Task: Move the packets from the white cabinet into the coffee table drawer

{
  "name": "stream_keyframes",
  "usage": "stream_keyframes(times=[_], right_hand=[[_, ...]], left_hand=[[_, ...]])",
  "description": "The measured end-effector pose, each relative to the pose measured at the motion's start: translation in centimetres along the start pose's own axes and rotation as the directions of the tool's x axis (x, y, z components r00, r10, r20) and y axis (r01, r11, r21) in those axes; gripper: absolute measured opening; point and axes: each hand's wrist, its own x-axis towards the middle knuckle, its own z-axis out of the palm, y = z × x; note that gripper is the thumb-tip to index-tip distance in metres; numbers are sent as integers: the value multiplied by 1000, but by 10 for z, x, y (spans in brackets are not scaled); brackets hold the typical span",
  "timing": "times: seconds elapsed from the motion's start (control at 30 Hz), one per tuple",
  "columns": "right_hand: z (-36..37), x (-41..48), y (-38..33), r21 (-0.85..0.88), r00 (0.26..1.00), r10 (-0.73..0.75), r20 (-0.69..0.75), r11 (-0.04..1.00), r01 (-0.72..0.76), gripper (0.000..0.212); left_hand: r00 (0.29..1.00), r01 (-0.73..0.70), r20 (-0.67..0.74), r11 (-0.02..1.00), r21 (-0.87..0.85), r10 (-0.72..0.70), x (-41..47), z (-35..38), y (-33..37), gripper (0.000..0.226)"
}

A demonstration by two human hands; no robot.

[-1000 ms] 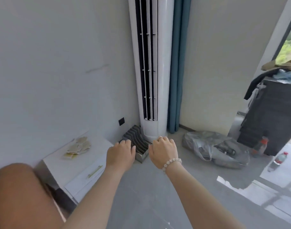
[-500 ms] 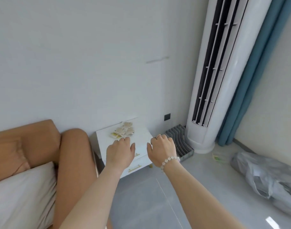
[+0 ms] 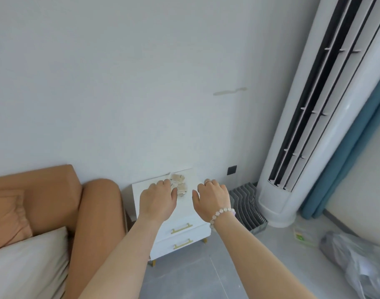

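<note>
A small white cabinet (image 3: 189, 228) with two gold-handled drawers stands against the wall beside the sofa. Several beige packets (image 3: 179, 183) lie in a heap on its top. My left hand (image 3: 157, 199) hovers over the cabinet top with loosely curled fingers, its knuckles covering part of the heap, and it holds nothing. My right hand (image 3: 212, 199), with a bead bracelet at the wrist, hangs just right of the packets, fingers relaxed and empty. The coffee table and its drawer are out of view.
An orange sofa arm (image 3: 94, 212) with a white cushion (image 3: 27, 264) sits left of the cabinet. A grey slotted rack (image 3: 248, 207), a tall white air conditioner (image 3: 314, 126), a blue curtain (image 3: 355, 152) and a grey plastic bag (image 3: 357, 262) stand on the right.
The view has swung left and closer to the cabinet. Both hands have come forward over its top, the left now above the packets.
</note>
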Motion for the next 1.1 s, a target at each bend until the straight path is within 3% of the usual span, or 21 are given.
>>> stream_keyframes(times=[0.3, 0.63, 0.8, 1.1], right_hand=[[32, 85, -39, -3, 1000, -16, 24, 1000, 16, 41], [59, 176, -31, -6, 999, -17, 43, 1000, 17, 41], [85, 242, -30, 19, 994, -89, 60, 996, 88, 40], [143, 370, 20, 49, 980, -99, 172, 995, 92, 40]], left_hand=[[999, 35, 42, 999, -13, -35, 71, 31, -60, 40], [998, 42, 43, 999, -20, -41, 147, 60, -78, 37], [991, 131, 22, 991, -40, -130, 195, 92, -97, 35], [951, 292, 142, 950, -113, -275, 317, 155, -77, 32]])
